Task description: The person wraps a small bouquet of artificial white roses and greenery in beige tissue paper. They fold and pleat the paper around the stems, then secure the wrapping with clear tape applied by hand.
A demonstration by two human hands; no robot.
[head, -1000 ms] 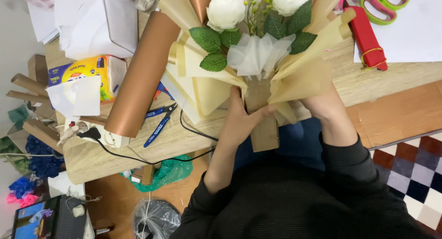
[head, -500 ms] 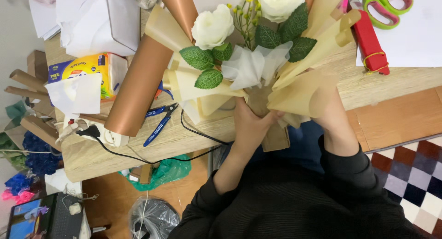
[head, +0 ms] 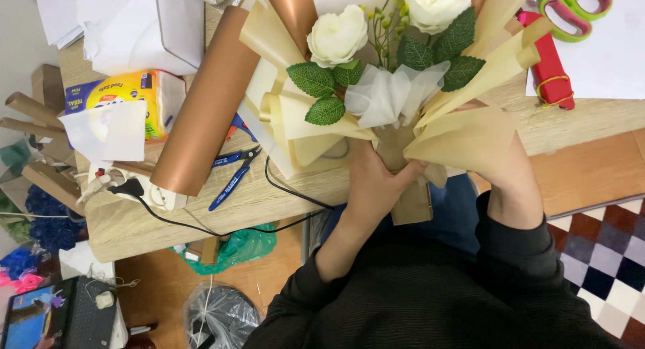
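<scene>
Now roses (head: 337, 36) inside paper wrap (head: 463, 139).

A copper-coloured paper roll (head: 205, 110) lies slanted across the wooden table (head: 282, 198), with blue-handled pliers (head: 232, 174) just beside its lower end and a white power strip (head: 151, 194) with a black cable near the table's edge. A yellow tissue pack (head: 124, 97) sits to the left, while green-handled scissors (head: 571, 3) and a red roll (head: 547, 63) lie at the far right. Below the table are a green plastic bag (head: 235, 248) and a bin lined with a grey bag (head: 218, 315).
</scene>
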